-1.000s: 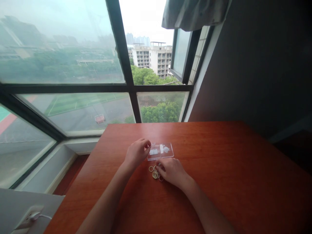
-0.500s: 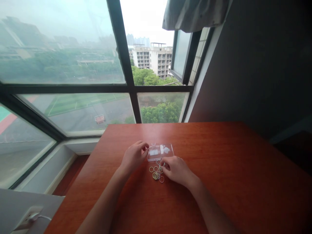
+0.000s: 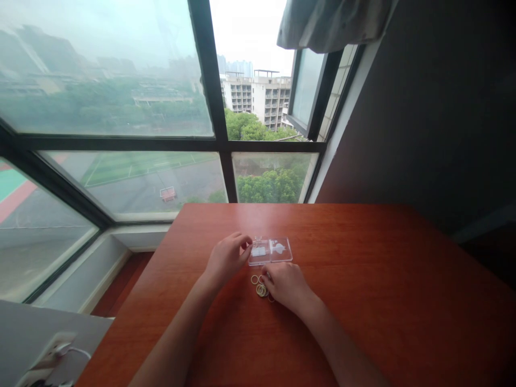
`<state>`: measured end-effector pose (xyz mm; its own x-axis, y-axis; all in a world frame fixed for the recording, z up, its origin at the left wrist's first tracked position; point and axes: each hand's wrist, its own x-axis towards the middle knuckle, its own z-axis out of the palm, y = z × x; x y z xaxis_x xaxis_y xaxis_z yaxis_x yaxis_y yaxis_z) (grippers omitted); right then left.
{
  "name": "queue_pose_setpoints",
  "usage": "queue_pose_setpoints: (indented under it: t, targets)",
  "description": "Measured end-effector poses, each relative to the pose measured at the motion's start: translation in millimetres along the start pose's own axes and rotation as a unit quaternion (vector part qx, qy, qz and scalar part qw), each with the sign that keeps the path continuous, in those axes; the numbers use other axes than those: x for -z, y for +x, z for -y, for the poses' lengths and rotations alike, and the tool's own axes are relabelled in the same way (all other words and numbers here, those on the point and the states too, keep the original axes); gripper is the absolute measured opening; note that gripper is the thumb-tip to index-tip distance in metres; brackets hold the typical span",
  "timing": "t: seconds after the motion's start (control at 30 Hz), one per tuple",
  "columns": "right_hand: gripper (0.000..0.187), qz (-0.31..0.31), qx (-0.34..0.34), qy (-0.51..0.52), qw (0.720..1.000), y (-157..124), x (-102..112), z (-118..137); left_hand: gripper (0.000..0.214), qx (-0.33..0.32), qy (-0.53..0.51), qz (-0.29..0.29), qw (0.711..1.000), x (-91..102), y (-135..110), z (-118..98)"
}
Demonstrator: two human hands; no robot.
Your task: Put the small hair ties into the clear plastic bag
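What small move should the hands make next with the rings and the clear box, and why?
Probably the right hand should pinch one ring from the pile of rings under its fingertips and lift it toward the clear box. The left hand already touches the box's left edge, and the rings lie loose on the table just in front of it.

Rings (image 3: 261, 289) — partly under right hand (image 3: 287, 284)
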<state>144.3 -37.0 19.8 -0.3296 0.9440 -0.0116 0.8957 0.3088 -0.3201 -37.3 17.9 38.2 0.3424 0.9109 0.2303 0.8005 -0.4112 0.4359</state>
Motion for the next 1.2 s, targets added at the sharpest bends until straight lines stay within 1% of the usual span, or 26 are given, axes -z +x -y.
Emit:
queue_pose_setpoints:
  t: [0.17,0.27,0.4,0.53,0.63,0.77,0.97,1.1,1.2]
  targets:
    - [0.016,-0.002,-0.014,-0.023,1.0,1,-3,3,0.011,0.0,-0.006,-0.002,1.0,0.2,-1,-2]
    - [0.013,-0.021,-0.016,-0.006,1.0,2,-3,1,0.011,-0.004,-0.018,-0.006,1.0,0.0,-1,-4]
    - [0.011,-0.083,-0.036,0.041,0.995,1,-1,-8,0.011,-0.019,-0.077,0.006,0.997,-1.6,-1,-8]
    - [0.013,-0.148,-0.053,0.074,0.985,0,0,-17,0.014,-0.041,-0.158,0.054,0.985,-4.4,-2,-18]
    - [0.015,-0.171,-0.053,0.1,0.979,-1,0,-21,0.015,-0.05,-0.197,0.081,0.976,-7.4,-4,-26]
    - [0.016,-0.183,-0.048,0.109,0.976,0,-1,-23,0.014,-0.046,-0.221,0.086,0.97,-12.3,-5,-28]
    - [0.015,-0.191,-0.034,0.121,0.973,0,-1,-22,0.011,-0.05,-0.205,0.072,0.975,-17.9,-5,-26]
    - [0.014,-0.174,-0.036,0.112,0.978,-1,0,-22,0.009,-0.052,-0.173,0.06,0.982,-18.5,-5,-26]
    - [0.015,-0.136,-0.05,0.096,0.985,-1,3,-23,0.007,-0.034,-0.126,0.022,0.991,-16.2,-3,-18]
